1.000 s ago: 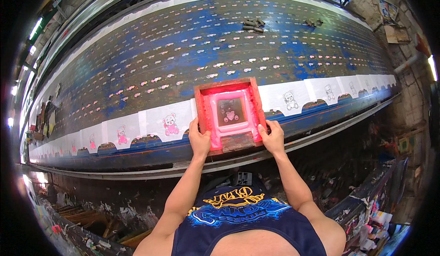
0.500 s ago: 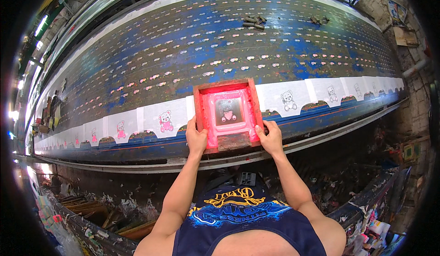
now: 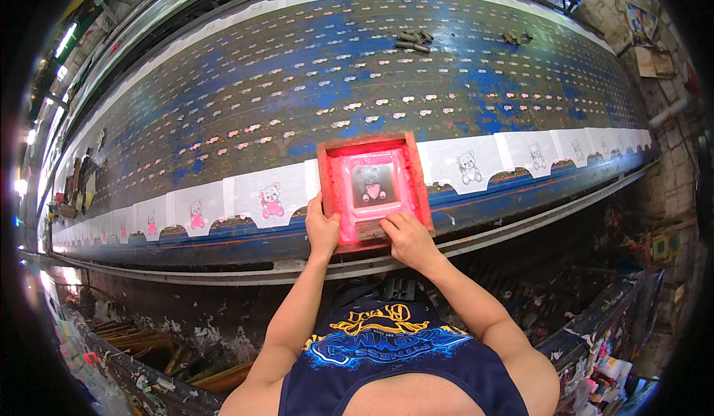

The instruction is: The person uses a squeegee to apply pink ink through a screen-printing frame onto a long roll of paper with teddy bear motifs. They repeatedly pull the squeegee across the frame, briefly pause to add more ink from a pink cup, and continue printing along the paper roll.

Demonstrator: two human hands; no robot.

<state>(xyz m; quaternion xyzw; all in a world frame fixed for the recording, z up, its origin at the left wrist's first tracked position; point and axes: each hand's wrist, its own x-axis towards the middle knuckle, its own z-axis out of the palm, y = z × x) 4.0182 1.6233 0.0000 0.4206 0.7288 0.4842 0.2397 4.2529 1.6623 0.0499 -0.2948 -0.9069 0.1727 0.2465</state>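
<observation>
A wooden screen-printing frame (image 3: 324, 170), smeared inside with pink ink, lies over the row of white pieces along the table's near edge. Its mesh window (image 3: 372, 183) shows a heart and two small round shapes in pink. My left hand (image 3: 323, 231) is closed on the frame's lower left side. At the frame's near end rests a squeegee (image 3: 369, 230) with a brown wooden handle. My right hand (image 3: 409, 239) has its fingers closed on the right part of that handle; its blade is hidden.
White pieces left of the frame carry bears with pink parts (image 3: 271, 201); those to the right show bears in dark outline only (image 3: 468, 167). The long, blue-stained table (image 3: 297, 103) has rows of small prints. Dark cylindrical pieces (image 3: 413, 42) lie farther back.
My right hand has left the frame's right side and moved inward onto the squeegee. My left hand stays on the frame. The view has shifted slightly.
</observation>
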